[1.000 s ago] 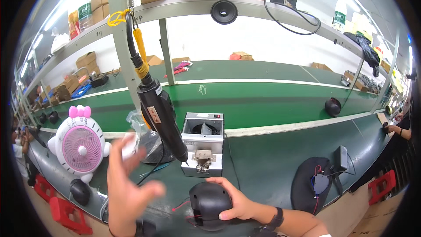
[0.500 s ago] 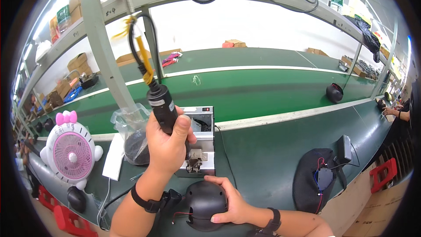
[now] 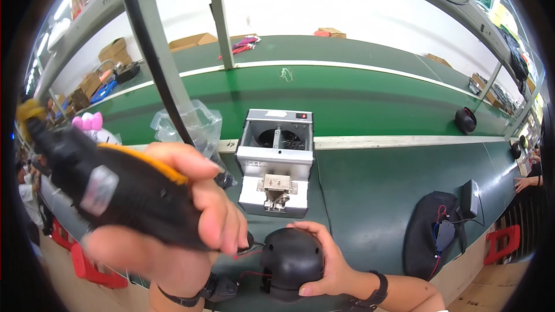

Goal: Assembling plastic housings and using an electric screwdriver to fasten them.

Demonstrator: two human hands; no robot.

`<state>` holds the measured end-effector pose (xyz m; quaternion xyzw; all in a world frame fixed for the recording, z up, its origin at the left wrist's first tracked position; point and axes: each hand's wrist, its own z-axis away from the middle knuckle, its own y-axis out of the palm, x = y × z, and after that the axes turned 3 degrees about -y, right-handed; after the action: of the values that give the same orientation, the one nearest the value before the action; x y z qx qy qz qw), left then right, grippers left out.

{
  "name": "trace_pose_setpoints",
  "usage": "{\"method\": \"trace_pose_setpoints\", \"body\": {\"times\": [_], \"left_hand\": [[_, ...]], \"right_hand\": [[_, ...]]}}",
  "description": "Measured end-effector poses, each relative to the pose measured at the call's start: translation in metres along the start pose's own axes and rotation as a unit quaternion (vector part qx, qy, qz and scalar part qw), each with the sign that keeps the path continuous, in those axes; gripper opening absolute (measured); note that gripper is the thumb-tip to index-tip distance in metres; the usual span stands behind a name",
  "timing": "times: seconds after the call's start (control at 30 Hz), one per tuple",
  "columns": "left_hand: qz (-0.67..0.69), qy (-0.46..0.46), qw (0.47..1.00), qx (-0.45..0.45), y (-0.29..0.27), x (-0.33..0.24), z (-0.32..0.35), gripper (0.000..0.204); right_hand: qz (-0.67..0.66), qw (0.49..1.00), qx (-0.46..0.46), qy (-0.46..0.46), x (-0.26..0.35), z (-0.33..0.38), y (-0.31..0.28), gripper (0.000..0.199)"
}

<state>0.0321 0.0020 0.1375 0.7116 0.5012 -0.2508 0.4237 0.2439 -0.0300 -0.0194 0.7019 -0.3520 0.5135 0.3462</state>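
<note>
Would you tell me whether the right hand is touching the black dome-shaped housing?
Touching: the head view shows the right hand wrapped around the black dome-shaped housing, fingers curled over its top.

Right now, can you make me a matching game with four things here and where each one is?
Things:
1. electric screwdriver
2. round black housing
3. grey screw feeder box
4. clear plastic bag

Places:
A. on the green bench, behind the round black housing
B. held in the left hand
C. beside the metal post, left of the grey screw feeder box
D. under the right hand, near the bench's front edge

Pairs: 1-B, 2-D, 3-A, 4-C
</note>
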Motion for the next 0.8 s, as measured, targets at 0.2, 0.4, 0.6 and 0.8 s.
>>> {"method": "trace_pose_setpoints", "body": {"times": [0.2, 0.4, 0.6, 0.8], "left_hand": [[-0.003, -0.007, 1.0, 0.001, 0.008, -0.011, 0.01, 0.09], [-0.042, 0.013, 0.997, -0.067, 0.015, 0.002, 0.008, 0.094], [-0.016, 0.015, 0.998, -0.056, 0.012, 0.001, 0.005, 0.092], [-0.081, -0.062, 0.993, -0.057, 0.015, 0.016, 0.017, 0.091]], "right_hand": [[0.028, 1.0, -0.005, 0.012, 0.006, -0.003, 0.008, 0.113], [0.015, 0.999, -0.019, 0.031, 0.005, -0.005, 0.009, 0.11], [0.015, 0.999, -0.029, 0.04, 0.003, -0.006, 0.008, 0.108], [-0.006, 0.997, -0.056, 0.059, 0.007, -0.009, 0.015, 0.101]]}}
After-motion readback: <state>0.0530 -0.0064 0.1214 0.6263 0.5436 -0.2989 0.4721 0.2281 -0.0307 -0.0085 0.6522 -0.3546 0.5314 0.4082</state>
